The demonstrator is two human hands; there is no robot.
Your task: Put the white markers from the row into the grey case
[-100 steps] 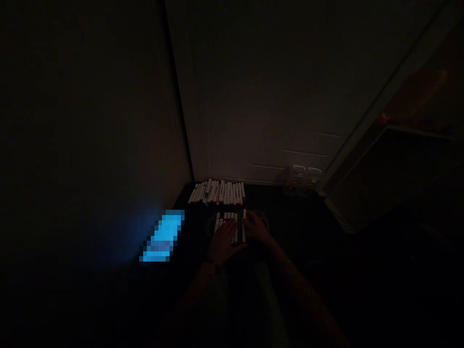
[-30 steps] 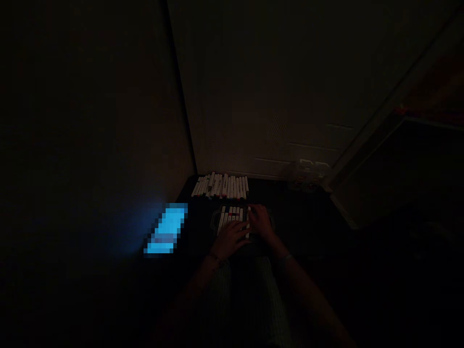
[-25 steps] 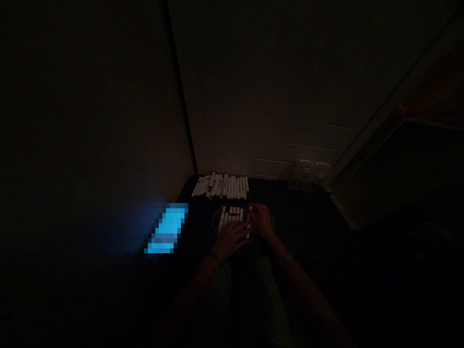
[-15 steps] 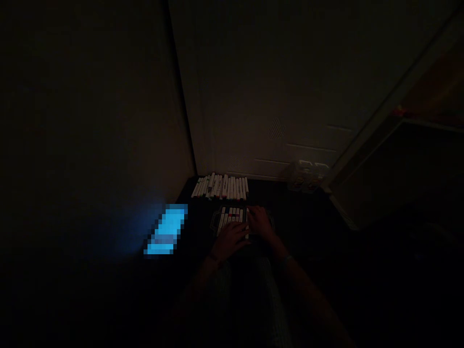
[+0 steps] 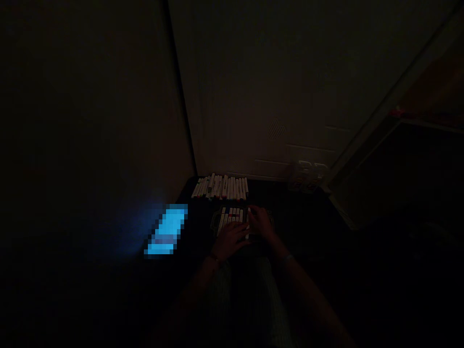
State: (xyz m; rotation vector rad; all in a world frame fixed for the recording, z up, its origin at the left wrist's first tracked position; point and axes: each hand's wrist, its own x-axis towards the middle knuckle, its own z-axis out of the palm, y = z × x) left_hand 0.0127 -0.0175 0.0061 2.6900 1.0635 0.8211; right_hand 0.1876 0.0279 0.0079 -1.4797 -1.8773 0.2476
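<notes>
In the dim light, a case [image 5: 213, 223] with clear edges lies in front of me on a dark tabletop. White markers [image 5: 229, 217] with coloured bands lie side by side in its left half. My right hand [image 5: 261, 223] is at the right half, its fingers closed on a single upright-pointing white marker [image 5: 248, 212]. From the left, my left hand [image 5: 231, 240] rests over the lower ends of the row. Its fingers are stretched toward that single marker, and the tips seem to touch it. Both palms are turned down and hide part of the case.
Behind the case lies a wide row of loose white markers [image 5: 224, 187]. A brightly lit, pixelated screen [image 5: 166, 229] stands at the left. Clear containers [image 5: 308, 176] sit at the back right against the wall [image 5: 235, 96].
The fingers of my right hand have shifted slightly, and more of the single marker's upper end shows. My left hand stays almost where it was.
</notes>
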